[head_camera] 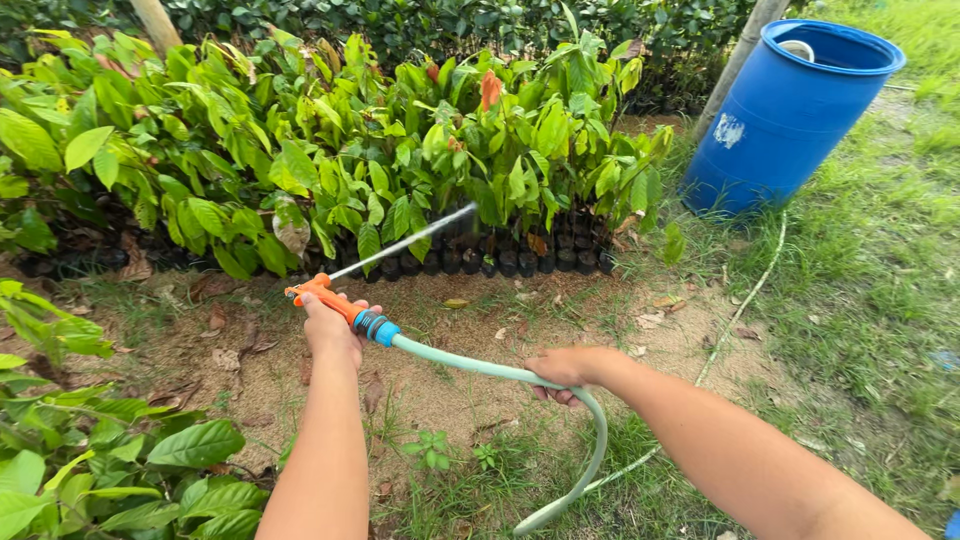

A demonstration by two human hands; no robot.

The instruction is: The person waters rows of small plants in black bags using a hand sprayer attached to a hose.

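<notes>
Head view: the left hand point(333, 330) is wrapped around the orange spray nozzle point(322, 293), fingers curled tight about its body just ahead of the blue coupling point(377, 327). A thin jet of water point(405, 243) leaves the tip and runs up and to the right toward the seedlings point(400, 170), a dense row of broad-leaved young plants standing in small black nursery bags point(500, 262) along the far edge of a bare patch of ground point(440, 390). The right hand point(565, 368) sits farther back on the pale green hose point(480, 368), fingers closed over it from above; the fingertips are under the hose and cannot be seen. Behind that hand the hose bends down in a loop toward the bottom edge of the picture.

A blue plastic barrel point(785, 120) stands on the grass point(860, 300) at the upper right, well apart from both hands, with a thin pale line point(745, 295) trailing across the grass below it. More leafy plants point(90, 470) fill the lower left corner, just beside the left forearm.

The step in hand looks like watering the row, with the jet landing about the middle of it. Reaching the plants toward either end would call for swinging the nozzle sideways while the right hand feeds slack and keeps the loop from kinking.
</notes>
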